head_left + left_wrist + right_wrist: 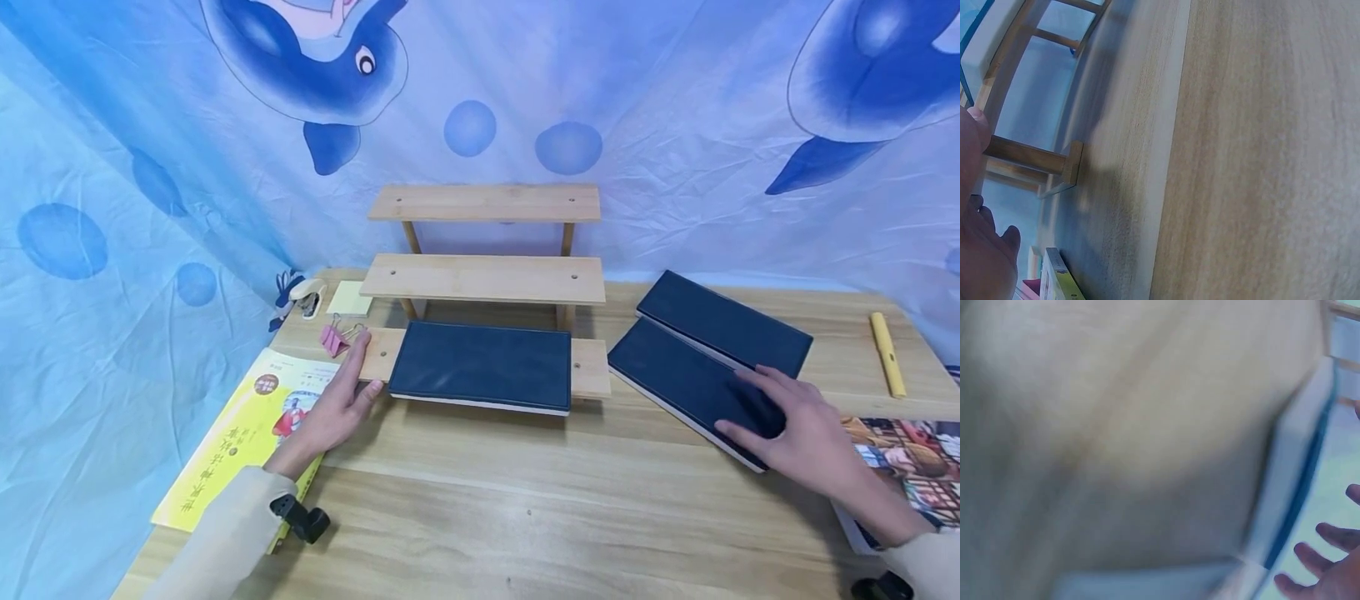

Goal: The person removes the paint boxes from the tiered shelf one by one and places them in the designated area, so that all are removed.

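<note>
A wooden three-step rack stands in the middle of the table, and a dark blue notebook lies flat on its lowest step. My left hand holds the left end of that step, its thumb at the front edge and the fingers around the end. On the table to the right, two more dark blue notebooks lie at a slant: a nearer one and a farther one. Over the nearer one's right end is my right hand, its fingers spread and relaxed.
A yellow book lies at left, with pink binder clips, a sticky-note pad and a white stapler behind it. Far right are a yellow pen-like stick and a picture-covered book. A blue curtain hangs behind.
</note>
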Demonstrator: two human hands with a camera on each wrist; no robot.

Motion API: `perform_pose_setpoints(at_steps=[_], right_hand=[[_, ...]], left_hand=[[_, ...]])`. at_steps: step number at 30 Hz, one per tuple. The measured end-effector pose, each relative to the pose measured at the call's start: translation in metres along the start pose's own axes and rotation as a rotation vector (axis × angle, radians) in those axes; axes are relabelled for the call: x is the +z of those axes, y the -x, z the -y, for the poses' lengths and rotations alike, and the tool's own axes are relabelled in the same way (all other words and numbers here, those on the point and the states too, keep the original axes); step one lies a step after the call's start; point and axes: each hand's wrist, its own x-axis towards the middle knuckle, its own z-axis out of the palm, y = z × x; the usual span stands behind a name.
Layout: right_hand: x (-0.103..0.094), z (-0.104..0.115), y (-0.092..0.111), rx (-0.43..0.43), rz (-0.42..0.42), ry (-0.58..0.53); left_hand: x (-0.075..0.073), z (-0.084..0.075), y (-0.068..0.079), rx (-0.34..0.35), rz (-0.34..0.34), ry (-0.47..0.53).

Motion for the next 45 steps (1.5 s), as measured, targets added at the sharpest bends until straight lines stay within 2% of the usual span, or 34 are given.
perform_pose_setpoints(at_steps=[4,8,11,15,22,28,32,39,45], right_hand=[[-0.028,0.003,-0.005,-0.012,-0.083,-0.004],[-0.052,0.009,-0.012,0.036,-0.130,0.027],[-0.060,0.016,-0.016,0.047,-0.159,0.019],[-0.060,0.033,-0.018,0.000,-0.158,-0.022],[-0.041,0.072,-0.031,-0.182,-0.155,-0.113],[-0.018,0.102,-0.044,-0.274,-0.055,-0.144],[0.002,0.120,-0.055,-0.378,-0.033,-0.160],[0.031,0.149,-0.068,-0.416,0.103,-0.114],[0.048,0.170,-0.081,-0.472,0.159,-0.108]], left_hand=[[-0.001,0.001,0.000,-0.001,-0.003,0.003],[-0.001,0.003,0.001,0.015,-0.012,0.006],[0.000,0.004,0.000,0.032,-0.022,0.002],[0.002,0.005,-0.001,0.046,-0.024,0.002],[0.002,0.001,-0.003,0.045,-0.016,0.007],[0.001,0.001,-0.002,0.039,-0.012,0.009],[0.001,0.001,-0.001,0.034,-0.011,0.000],[0.002,0.001,-0.002,0.021,-0.007,-0.005],[0.001,0.003,-0.002,0.033,-0.015,-0.010]])
